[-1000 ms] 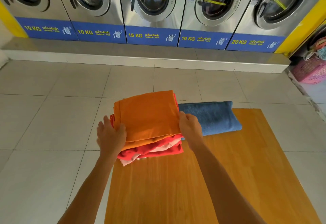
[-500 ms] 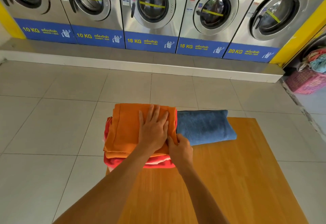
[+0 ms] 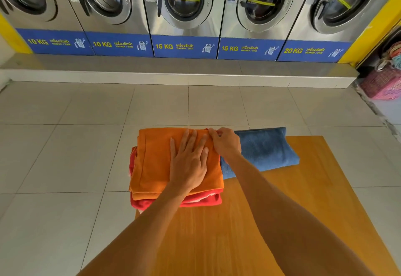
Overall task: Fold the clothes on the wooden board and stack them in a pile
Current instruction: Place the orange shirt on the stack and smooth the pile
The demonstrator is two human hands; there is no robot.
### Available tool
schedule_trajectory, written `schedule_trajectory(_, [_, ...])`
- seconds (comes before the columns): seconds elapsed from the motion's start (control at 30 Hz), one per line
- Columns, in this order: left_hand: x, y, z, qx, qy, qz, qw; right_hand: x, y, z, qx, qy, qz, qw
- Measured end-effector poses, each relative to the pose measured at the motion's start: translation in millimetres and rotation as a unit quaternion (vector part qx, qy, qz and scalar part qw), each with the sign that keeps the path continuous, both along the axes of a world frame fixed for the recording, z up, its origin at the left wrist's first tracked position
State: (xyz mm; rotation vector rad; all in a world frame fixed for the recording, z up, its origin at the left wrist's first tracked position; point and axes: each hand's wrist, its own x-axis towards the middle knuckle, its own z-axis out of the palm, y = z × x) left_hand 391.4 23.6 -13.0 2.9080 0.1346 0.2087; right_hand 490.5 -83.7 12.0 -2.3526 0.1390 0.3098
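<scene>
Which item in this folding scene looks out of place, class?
The folded blue towel lies on the wooden board beside the pile, not stacked on it. The pile itself overhangs the board's left corner.

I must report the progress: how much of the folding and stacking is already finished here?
Done: folded orange cloth tops the pile over red clothes on the wooden board. In hand: left hand presses the pile flat; right hand pinches its far corner. Left: the folded blue towel lies beside, unstacked.

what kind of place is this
Most likely a self-service laundromat: a row of steel front-loading washers on a raised step, blue panels marked 10, 15 and 20 KG, and a pink laundry basket at the far right.
</scene>
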Motion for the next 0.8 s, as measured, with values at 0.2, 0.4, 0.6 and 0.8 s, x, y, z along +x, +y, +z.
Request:
schedule_trajectory(0.2, [4.4, 1.4, 2.1, -0.052, -0.006, 0.026, 0.998, 16.4, -2.6, -5.0, -0.019, 0.016, -0.013, 1.0])
schedule_trajectory(0.4, [18.1, 5.8, 19.0, -0.083, 0.083, 0.03, 0.993, -29.7, -40.9, 28.2, 0.01, 0.058, 0.01, 0.998])
schedule_trajectory(0.6, [64.1, -0.2, 41.0, -0.079, 0.054, 0.004, 0.995, -113.5, -60.9, 18.5, 0.156, 0.138, 0.065, 0.976])
schedule_trajectory(0.8, [79.2, -4.7, 15.6, 0.038, 0.144, -0.049, 0.988, -131.7, -57.3, -4.9, 0.246, 0.121, -0.022, 0.962])
